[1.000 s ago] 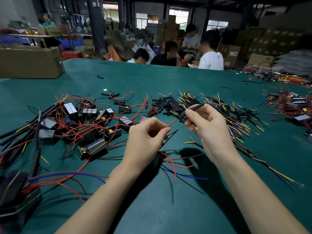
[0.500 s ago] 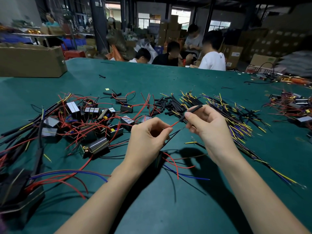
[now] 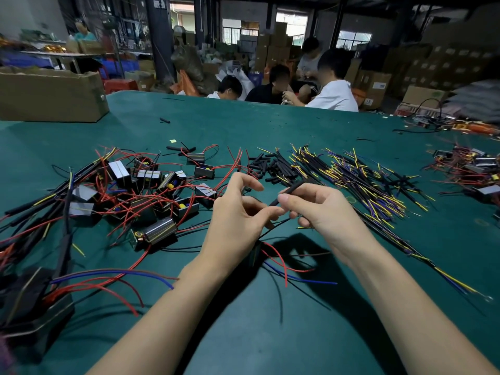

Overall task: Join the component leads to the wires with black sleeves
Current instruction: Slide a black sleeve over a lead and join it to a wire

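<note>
My right hand pinches a black sleeve between thumb and forefinger, the sleeve pointing up and right. My left hand meets it at the sleeve's lower end, thumb and forefinger closed on a thin lead that I cannot make out clearly. A dark component hangs below my left palm, with red, blue and black leads trailing onto the green table. Loose black sleeves lie just behind my hands.
Several boxy components with red leads are heaped at the left. A spread of yellow and blue wires with black sleeves lies at the right. A cardboard box stands far left. People sit beyond the table's far edge.
The red lead between my hands has gone out of sight and the sleeve's lower end now sits at my left fingertips. My left fingers have spread upward.
</note>
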Motion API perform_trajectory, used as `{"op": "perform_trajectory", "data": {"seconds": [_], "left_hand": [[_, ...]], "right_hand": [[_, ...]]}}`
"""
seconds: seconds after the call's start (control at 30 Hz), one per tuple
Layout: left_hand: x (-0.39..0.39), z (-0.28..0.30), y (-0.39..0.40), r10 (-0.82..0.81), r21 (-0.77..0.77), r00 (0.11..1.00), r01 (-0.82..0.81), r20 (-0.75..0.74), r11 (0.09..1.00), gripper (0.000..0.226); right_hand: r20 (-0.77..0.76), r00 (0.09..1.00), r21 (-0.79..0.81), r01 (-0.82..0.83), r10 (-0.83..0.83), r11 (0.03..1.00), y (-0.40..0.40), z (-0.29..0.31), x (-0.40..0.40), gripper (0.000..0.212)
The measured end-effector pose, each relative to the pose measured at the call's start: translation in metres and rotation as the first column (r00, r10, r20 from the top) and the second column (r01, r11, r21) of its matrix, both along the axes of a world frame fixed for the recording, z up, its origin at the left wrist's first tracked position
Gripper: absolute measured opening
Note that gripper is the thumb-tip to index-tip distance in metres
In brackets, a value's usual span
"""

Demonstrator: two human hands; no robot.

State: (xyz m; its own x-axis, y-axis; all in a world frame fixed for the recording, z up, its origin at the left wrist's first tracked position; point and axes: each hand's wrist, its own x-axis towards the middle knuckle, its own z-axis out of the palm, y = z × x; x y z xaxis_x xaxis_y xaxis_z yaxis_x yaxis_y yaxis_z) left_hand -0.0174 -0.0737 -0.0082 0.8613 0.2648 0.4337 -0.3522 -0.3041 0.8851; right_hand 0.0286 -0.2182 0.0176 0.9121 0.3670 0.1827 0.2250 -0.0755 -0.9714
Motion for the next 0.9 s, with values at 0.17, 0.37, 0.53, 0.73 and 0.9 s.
{"op": "perform_trajectory", "data": {"seconds": [0.17,0.37,0.53,0.73,0.9], "left_hand": [[-0.001,0.003,0.005,-0.01,0.123,0.998,0.017,-0.059,0.992,0.036],[-0.003,0.004,0.007,-0.007,0.221,1.0,0.012,-0.024,0.975,0.016],[-0.006,0.004,0.009,0.013,0.286,0.999,0.002,-0.051,0.958,0.014],[-0.007,0.007,0.011,0.031,0.313,0.984,0.025,-0.173,0.95,0.015],[-0.009,0.011,0.017,0.003,0.391,0.984,0.068,-0.177,0.918,0.028]], "right_hand": [[0.041,0.998,-0.081,-0.049,0.053,0.996,0.001,0.001,-0.003,0.01],[0.067,0.997,-0.111,-0.02,0.028,0.994,-0.004,0.002,0.002,0.002],[0.117,0.992,-0.065,-0.036,0.044,0.997,-0.01,0.005,0.003,0.009],[0.145,0.988,-0.042,-0.056,0.061,0.998,-0.003,0.002,0.0,0.007],[0.168,0.985,0.011,0.031,-0.033,0.999,0.001,0.0,0.0,0.011]]}}
